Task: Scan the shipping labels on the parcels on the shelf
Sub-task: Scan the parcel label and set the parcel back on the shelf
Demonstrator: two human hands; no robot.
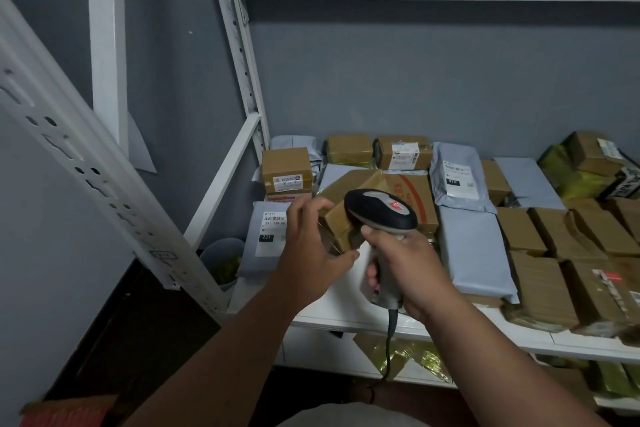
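**A:** What was the biggest thing in view?

**B:** The white metal shelf (349,317). Everything else sat relative to it. Its board carried the parcels: grey mailer bags and tape-wrapped brown boxes packed close together across the whole deck, from the left upright to the right edge.

**A:** Any labels showing?

**B:** A few. A grey mailer (265,236) at the shelf's front left corner had a white label facing up, printed 231. Another grey bag (455,177) toward the back of the shelf showed a label marked 010.

**A:** And the parcel being handled?

**B:** A tape-wrapped brown box (341,218), lifted and tilted above the front left part of the shelf. The left hand (308,243) gripped it, fingers curled over its top edge and thumb under its lower corner. No label showed on the sides facing the camera.

**A:** The other hand?

**B:** The right hand (405,263) was wrapped tight round the grey handle of a barcode scanner (381,211), held just in front of the shelf's front edge. The scanner's black head sat right against the box, and its cable (389,340) hung down past the shelf's lower tier.
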